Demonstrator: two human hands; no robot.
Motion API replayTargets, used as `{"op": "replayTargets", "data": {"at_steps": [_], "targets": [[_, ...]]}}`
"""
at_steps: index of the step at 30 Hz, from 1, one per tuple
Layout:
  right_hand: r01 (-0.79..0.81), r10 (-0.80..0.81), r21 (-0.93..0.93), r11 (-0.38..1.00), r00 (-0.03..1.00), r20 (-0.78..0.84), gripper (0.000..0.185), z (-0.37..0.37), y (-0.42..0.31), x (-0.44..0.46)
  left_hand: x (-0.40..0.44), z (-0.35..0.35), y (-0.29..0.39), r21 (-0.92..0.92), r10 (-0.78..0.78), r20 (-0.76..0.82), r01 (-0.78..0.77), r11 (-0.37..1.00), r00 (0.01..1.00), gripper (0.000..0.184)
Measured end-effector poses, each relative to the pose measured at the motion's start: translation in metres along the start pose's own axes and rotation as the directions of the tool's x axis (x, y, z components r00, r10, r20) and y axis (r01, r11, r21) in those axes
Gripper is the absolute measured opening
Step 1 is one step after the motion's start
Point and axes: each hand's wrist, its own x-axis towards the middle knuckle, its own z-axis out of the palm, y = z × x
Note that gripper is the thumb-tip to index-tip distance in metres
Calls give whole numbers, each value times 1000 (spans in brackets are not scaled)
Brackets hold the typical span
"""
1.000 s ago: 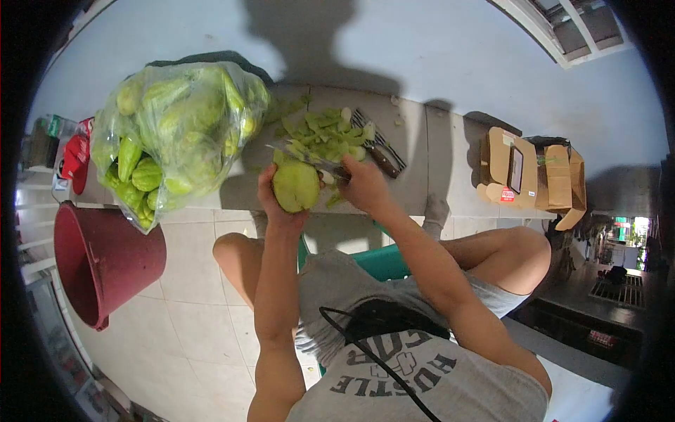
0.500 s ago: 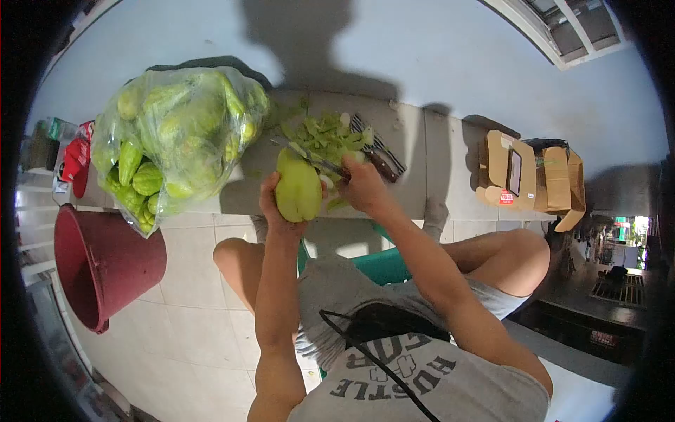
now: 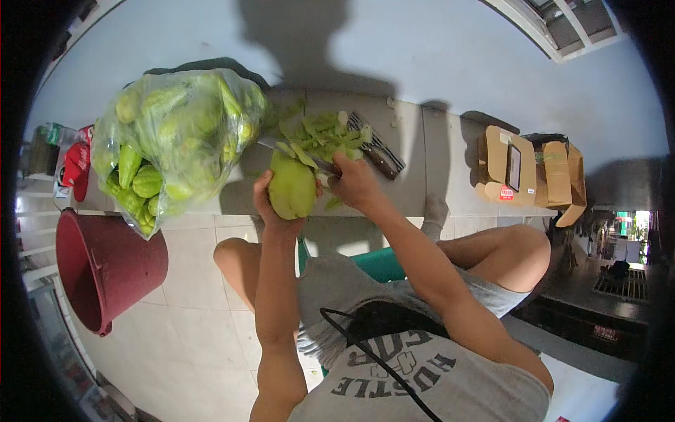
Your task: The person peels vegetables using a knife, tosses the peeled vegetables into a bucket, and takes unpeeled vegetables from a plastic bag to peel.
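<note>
A pale green peeled fruit (image 3: 292,188) is held up in my left hand (image 3: 271,207), with the fingers wrapped round its lower side. My right hand (image 3: 354,184) is closed on the handle of a knife (image 3: 325,165). The blade lies across the top of the fruit, with a strip of peel hanging beside it. Behind my hands a heap of green peelings (image 3: 327,133) lies on the tiled ledge (image 3: 408,133). Next to the heap, a brown-handled tool (image 3: 380,163) rests by a black-and-white striped item (image 3: 365,130).
A clear plastic bag (image 3: 186,133) full of green fruit stands on the ledge at left. Below it is a dark red bucket (image 3: 130,264). Open cardboard boxes (image 3: 519,169) lie at right. A green seat (image 3: 380,264) shows beneath my body.
The fruit has been turned in my left hand, and the knife has moved along its top. A strip of peel now hangs over the fruit's upper edge.
</note>
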Motion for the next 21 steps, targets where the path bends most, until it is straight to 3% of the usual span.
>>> {"op": "replayTargets", "data": {"at_steps": [2, 5, 6, 8, 9, 11, 15, 17, 18, 20, 21], "targets": [[-140, 146, -137, 981, 989, 34, 27, 0, 10, 0, -2, 0, -3, 17, -35, 82, 33, 999, 996, 71], [-99, 99, -94, 991, 995, -6, 30, 7, 42, 1, 1, 7, -2, -7, 70, 183, -70, 998, 981, 70], [-106, 107, -93, 990, 994, 6, 30, 2, 38, -5, 1, 3, -3, -10, 64, 171, -64, 998, 983, 70], [-216, 216, 2, 976, 976, -9, 30, -19, 17, -8, 10, -6, 0, -43, 100, -25, -101, 994, 995, 69], [-209, 209, -1, 978, 978, -2, 30, -19, 23, -7, 14, -12, -1, -45, 109, -30, -111, 993, 994, 69], [-228, 226, -52, 972, 973, -43, 30, -11, 39, -1, 20, -23, -4, -156, -11, -208, -22, 988, 978, 65], [-213, 212, -38, 976, 977, -40, 24, -18, 17, -13, 16, -12, 2, -259, 6, -95, -30, 965, 995, 61], [-41, 32, -65, 997, 991, -128, 25, -14, -2, -26, 15, -5, 6, -267, 67, -268, -140, 953, 961, 57], [-28, 20, -63, 998, 991, -129, 25, -11, -7, -27, 20, -11, 6, -264, 79, -266, -152, 952, 961, 57], [248, -270, -130, 960, 942, -199, 24, -5, -13, -39, 24, -29, -3, -354, 64, -66, -83, 932, 996, 53], [244, -266, -131, 961, 943, -200, 24, -3, -15, -38, 22, -17, -5, -425, 26, -202, -111, 899, 979, 50]]}}
